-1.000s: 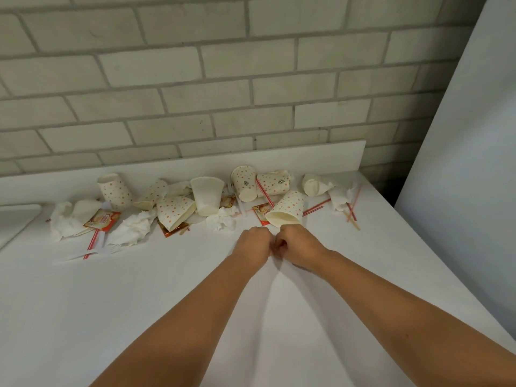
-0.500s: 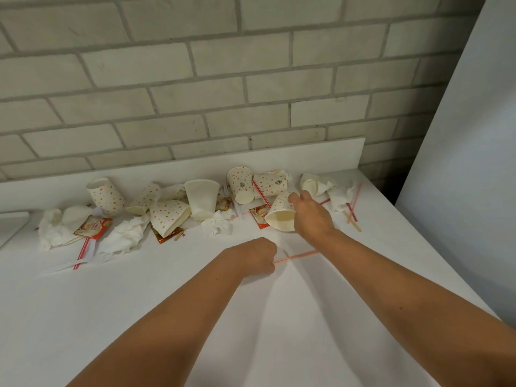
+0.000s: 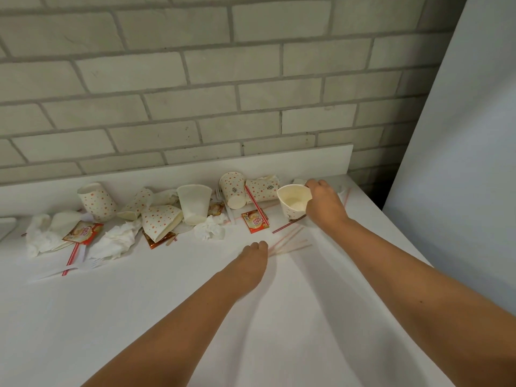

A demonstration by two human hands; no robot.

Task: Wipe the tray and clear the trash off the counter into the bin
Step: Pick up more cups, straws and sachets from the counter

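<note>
Presently, the right hand (image 3: 324,202) grips a dotted paper cup (image 3: 294,201) at its rim, the cup upright with its mouth facing the camera, near the table's far right corner. The left hand (image 3: 252,256) is closed into a loose fist around a bundle of thin red-striped straws (image 3: 290,243), which fan out to its right and appear motion-blurred. Another striped straw (image 3: 289,224) lies on the table (image 3: 83,317) just below the held cup, beside a red creamer sachet (image 3: 255,220). Behind these, two dotted cups (image 3: 233,189) stand or lie against the white backsplash, a red straw leaning between them. Further left sit a plain white cup (image 3: 194,203), a crumpled tissue (image 3: 209,230), a flattened dotted cup (image 3: 160,223), a brown sachet (image 3: 156,241), more crumpled napkins (image 3: 114,241), a second creamer sachet (image 3: 82,233), an inverted dotted cup (image 3: 96,201) and a white plastic fork (image 3: 65,270). A pale tray edge (image 3: 7,227) shows at the far left margin. The bin cannot be located.
</note>
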